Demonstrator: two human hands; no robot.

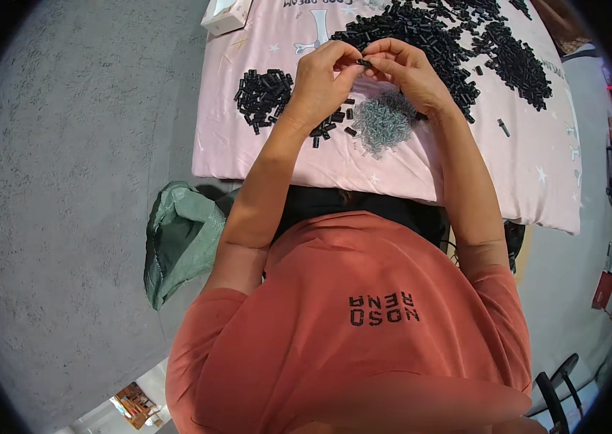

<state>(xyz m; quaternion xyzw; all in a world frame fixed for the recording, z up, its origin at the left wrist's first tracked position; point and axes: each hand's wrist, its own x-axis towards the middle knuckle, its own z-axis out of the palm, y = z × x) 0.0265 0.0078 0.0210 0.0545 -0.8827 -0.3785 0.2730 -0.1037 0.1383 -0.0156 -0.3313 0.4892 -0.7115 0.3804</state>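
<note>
My left hand (322, 81) and my right hand (408, 72) meet over the table, thumbs and fingertips pinched together. Between them is a small black cylindrical piece (364, 63), partly hidden by the fingers; both hands appear to grip it. Just below the hands lies a heap of small silvery metal springs (384, 124). Left of my left wrist is a pile of short black cylinders (262, 98), with several more lying by the wrist. Beyond the hands spreads a large heap of black pieces (421, 36), reaching down behind my right hand.
The pink patterned cloth (306, 165) covers the table. Farther right are another pile of black pieces (519, 69) and a lone dark piece (503, 127). A white box (227, 16) stands at the far left corner. A green sack (183, 239) rests below the table's left edge.
</note>
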